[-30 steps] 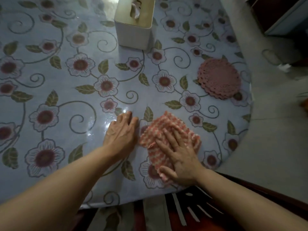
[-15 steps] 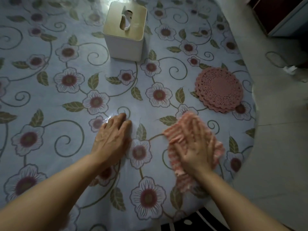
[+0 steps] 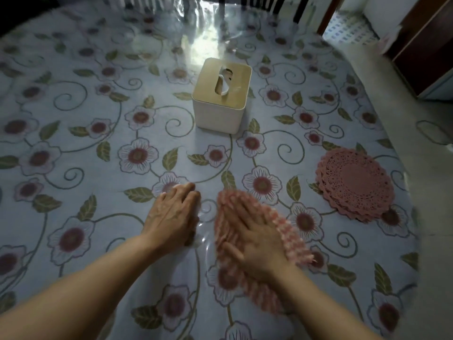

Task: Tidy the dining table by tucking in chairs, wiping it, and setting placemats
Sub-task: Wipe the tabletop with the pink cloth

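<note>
A round table [image 3: 73, 99] covered by a glossy floral cloth fills the view. My right hand [image 3: 255, 234] lies flat, palm down, pressing a pink and white knitted cleaning cloth [image 3: 289, 231] against the table's near right part. Close to its left, my left hand [image 3: 175, 214] rests flat on the table with fingers together, holding nothing. A stack of round pink lace placemats [image 3: 355, 184] lies at the right edge of the table, apart from the cloth.
A white tissue box with a tan lid [image 3: 221, 95] stands in the middle of the table. Dark chair backs [image 3: 259, 3] show beyond the far edge. Grey floor [image 3: 431, 217] and a dark wooden cabinet [image 3: 421, 52] lie to the right.
My right hand has slid the cloth across the table, first rightward and away from me, then back toward my left hand. The view has tilted up to show the far edge.
</note>
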`<state>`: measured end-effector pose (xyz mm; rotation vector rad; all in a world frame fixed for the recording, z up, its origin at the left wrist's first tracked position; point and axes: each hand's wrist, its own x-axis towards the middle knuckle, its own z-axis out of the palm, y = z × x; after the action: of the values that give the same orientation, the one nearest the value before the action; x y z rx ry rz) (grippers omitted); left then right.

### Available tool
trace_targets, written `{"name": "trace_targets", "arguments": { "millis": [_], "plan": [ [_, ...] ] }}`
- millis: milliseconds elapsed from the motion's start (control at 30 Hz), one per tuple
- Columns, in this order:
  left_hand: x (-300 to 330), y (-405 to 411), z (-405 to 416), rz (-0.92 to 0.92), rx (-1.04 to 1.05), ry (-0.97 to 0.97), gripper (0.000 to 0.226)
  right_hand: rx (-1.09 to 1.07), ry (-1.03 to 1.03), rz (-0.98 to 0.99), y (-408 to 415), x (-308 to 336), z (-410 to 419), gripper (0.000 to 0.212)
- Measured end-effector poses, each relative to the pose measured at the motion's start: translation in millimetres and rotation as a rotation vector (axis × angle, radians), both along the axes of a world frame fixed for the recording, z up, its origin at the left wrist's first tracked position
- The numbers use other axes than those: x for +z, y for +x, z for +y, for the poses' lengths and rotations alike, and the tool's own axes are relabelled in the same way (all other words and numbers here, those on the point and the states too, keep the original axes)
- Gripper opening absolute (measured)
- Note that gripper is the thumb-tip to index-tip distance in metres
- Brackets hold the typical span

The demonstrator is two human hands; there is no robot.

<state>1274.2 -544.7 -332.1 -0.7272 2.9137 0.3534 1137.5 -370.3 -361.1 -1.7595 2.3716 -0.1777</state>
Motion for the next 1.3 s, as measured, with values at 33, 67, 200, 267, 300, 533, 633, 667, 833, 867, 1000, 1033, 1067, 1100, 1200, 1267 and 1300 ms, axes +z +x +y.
{"name": "trace_targets", "arguments": {
  "millis": [33,67,200,267,300,533,633,667,833,867,1000,1033,1067,1100,1200,1267,1300],
  "plan": [
    [0,1,-13,0.000,-0.007,-0.003,0.047,-0.116,0.002,-0.029,-15,-4,-17,0.078],
    [1,0,-21,0.008,-0.013,-0.005,0.045,-0.255,-0.003,-0.057,-31,-5,-28,0.077],
    [-3,6,-71,0.012,0.046,-0.052,0.043,-0.654,0.068,-0.061,-64,-9,-101,0.075],
    [-5,14,-98,0.016,0.069,-0.081,0.042,-0.609,0.078,-0.064,-47,-5,-137,0.073],
    [-5,19,-109,0.027,0.076,-0.086,0.042,-0.505,0.039,-0.066,-29,-2,-152,0.073],
    [-3,78,-185,0.050,0.118,-0.097,0.049,0.213,-0.018,0.004,56,-5,-195,0.071],
    [-5,98,-216,0.032,0.182,-0.092,0.051,0.018,0.009,-0.013,20,-2,-236,0.076],
    [-7,104,-225,0.037,0.209,-0.090,0.050,-0.053,0.020,0.012,12,-3,-258,0.078],
    [-17,128,-251,0.120,0.247,-0.039,0.053,-0.339,0.066,-0.006,34,-9,-363,0.072],
    [-19,131,-254,0.128,0.259,-0.027,0.052,-0.294,0.054,0.001,45,-9,-370,0.070],
    [-20,145,-257,0.174,0.270,-0.024,0.050,0.201,-0.008,0.090,111,-6,-340,0.065],
    [-20,146,-257,0.167,0.271,-0.013,0.048,0.339,0.007,0.097,121,-5,-322,0.064],
    [-19,147,-256,0.157,0.269,-0.004,0.047,0.436,0.022,0.090,121,-2,-309,0.065],
    [-17,150,-255,0.153,0.267,0.002,0.046,0.474,0.030,0.074,112,0,-301,0.065],
    [-16,162,-250,0.181,0.252,0.007,0.043,0.111,0.006,0.064,60,-3,-306,0.067],
    [-17,175,-246,0.210,0.240,0.020,0.045,-0.241,0.029,0.063,42,-7,-319,0.069],
    [-17,182,-244,0.220,0.245,0.026,0.046,-0.346,0.043,0.049,48,-10,-327,0.070]
  ]
}}
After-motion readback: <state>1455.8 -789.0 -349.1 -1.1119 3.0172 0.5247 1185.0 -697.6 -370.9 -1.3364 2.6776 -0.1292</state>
